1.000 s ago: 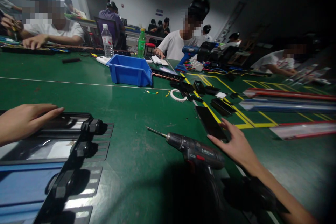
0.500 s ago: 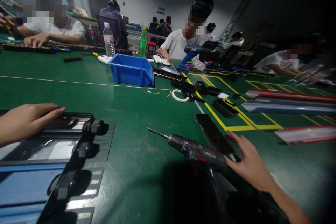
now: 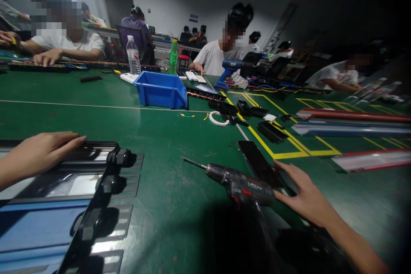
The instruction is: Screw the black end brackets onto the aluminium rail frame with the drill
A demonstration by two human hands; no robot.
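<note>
My left hand [image 3: 45, 153] lies flat with fingers stretched along the top of a long black-framed housing with a blue panel [image 3: 38, 222]. Black cable glands [image 3: 119, 157] and slotted metal tabs [image 3: 123, 218] stick out from the housing's right end. A black cordless drill [image 3: 242, 185] stands on the green table, its long bit pointing left. Behind its rear end is my right hand [image 3: 298, 188], thumb and fingers spread apart; the thumb is at the back of the drill, and contact is hard to tell. A dark smartphone [image 3: 258, 162] lies beside the fingers.
Ahead stands a blue bin [image 3: 160, 92], with a water bottle [image 3: 132, 55] and a green bottle [image 3: 173, 58] behind it. Black parts [image 3: 271, 130] and a white ring [image 3: 218, 118] lie mid-table. Red and blue strips [image 3: 349, 128] lie right. Several people sit across the table.
The view has shifted slightly, so the housing and left hand appear a little further right. Both hands keep nearly the same pose; the drill stands as before.
</note>
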